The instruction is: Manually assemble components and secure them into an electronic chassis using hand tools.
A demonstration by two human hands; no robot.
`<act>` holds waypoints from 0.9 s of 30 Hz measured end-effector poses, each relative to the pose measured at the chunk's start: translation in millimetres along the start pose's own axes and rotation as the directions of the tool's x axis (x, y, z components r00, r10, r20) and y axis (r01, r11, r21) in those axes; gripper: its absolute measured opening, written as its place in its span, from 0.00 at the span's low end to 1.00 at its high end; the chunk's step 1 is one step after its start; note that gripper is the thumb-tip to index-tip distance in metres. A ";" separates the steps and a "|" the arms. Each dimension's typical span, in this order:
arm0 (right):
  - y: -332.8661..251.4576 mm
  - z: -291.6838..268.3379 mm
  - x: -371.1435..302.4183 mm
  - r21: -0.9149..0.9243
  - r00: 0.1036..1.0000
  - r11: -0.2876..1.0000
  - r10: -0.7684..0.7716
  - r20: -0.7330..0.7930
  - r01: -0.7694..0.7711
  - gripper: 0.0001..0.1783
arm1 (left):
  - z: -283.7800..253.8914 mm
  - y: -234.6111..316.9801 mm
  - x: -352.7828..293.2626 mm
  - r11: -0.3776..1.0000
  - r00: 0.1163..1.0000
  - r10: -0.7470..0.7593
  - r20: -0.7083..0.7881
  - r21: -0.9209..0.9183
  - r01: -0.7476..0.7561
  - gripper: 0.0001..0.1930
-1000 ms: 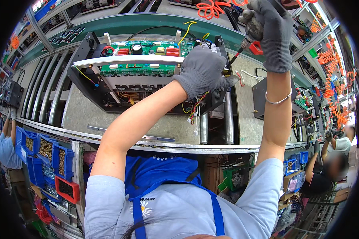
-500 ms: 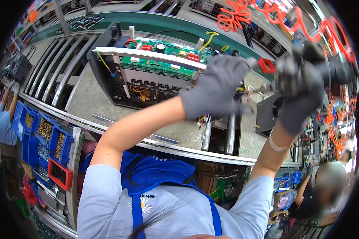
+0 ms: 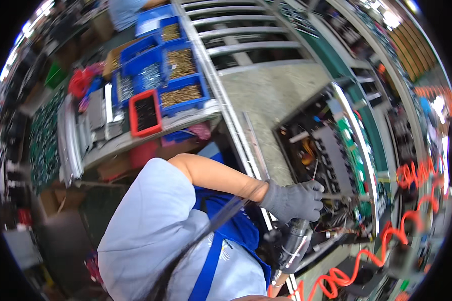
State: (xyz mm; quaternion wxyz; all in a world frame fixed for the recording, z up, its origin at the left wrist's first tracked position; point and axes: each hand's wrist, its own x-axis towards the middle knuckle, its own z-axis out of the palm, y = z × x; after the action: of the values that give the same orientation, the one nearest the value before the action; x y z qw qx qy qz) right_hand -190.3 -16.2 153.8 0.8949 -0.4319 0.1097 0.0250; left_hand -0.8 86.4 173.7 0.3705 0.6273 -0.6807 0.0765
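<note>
My left hand (image 3: 297, 201), in a grey glove, is closed with its fingers curled at the near side of an open black metal chassis (image 3: 299, 128). What its fingers hold is hidden, though a thin rod (image 3: 315, 169) shows just beyond them. Right below it, a dark power screwdriver (image 3: 295, 238) points up toward the left glove. My right hand (image 3: 300, 260), gloved too and partly covered by the tool, is wrapped round it. Inside the chassis are a green circuit board (image 3: 350, 150), a pale panel (image 3: 331, 145) and yellow wires (image 3: 306, 150).
Blue bins (image 3: 182, 105) of brass-coloured and silver small parts stand at the upper left, beside a red bin (image 3: 145, 113) of black parts. Metal rollers (image 3: 251, 46) lie beyond the worktop (image 3: 281, 88). A coiled orange hose (image 3: 359, 263) stretches across the lower right.
My view has swung left, so the chassis now appears on the right. Both hands have come together at its near side, and the power screwdriver has moved in close to my left hand.
</note>
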 end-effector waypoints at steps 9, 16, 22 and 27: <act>40.4 26.4 58.2 -0.054 0.954 0.953 0.299 0.013 -0.298 0.35 | -112.7 -36.0 -175.9 0.346 0.444 -0.822 -0.358 0.306 0.887 0.23; 44.8 29.4 56.7 0.032 0.926 0.927 0.376 -0.034 -0.375 0.41 | -261.9 -28.8 -339.4 -0.201 0.122 -0.710 -0.694 0.366 0.909 0.13; 52.2 18.5 48.7 0.218 0.924 0.899 0.357 0.136 -0.379 0.47 | -269.8 -87.3 -360.8 -0.315 0.019 -0.829 -0.559 0.493 0.811 0.13; 44.0 26.0 32.1 0.109 0.956 0.950 0.293 0.010 -0.293 0.48 | -281.1 -106.9 -377.8 -0.302 -0.002 -0.893 -0.451 0.594 0.745 0.09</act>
State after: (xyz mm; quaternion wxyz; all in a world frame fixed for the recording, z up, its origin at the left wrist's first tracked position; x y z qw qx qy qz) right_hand -160.7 30.0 128.8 0.9033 -0.3611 0.1766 0.1501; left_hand 188.1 526.0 108.9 -0.0428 0.9983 0.0391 -0.0023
